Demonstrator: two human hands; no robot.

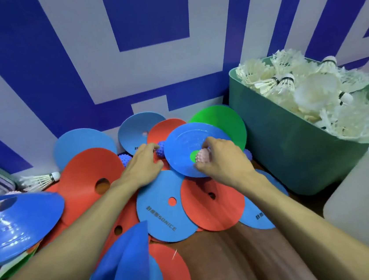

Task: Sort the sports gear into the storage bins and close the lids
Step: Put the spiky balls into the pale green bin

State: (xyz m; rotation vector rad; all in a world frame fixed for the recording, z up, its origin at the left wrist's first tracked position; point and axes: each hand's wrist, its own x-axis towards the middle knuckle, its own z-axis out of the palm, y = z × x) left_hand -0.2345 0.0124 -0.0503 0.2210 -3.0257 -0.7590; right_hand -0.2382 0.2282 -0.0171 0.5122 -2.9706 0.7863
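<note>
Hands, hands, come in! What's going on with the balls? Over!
Right hand pinches pink spiky ball. Left hand at blue spiky ball, grip unclear. Disc cones piled all around.

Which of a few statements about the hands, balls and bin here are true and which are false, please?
The right hand pinches a pink ball: true.
The green bin holds cones: false; it holds shuttlecocks.
A loose shuttlecock lies at the far left: true.
The green bin has its lid on: false; it stands open.
</note>
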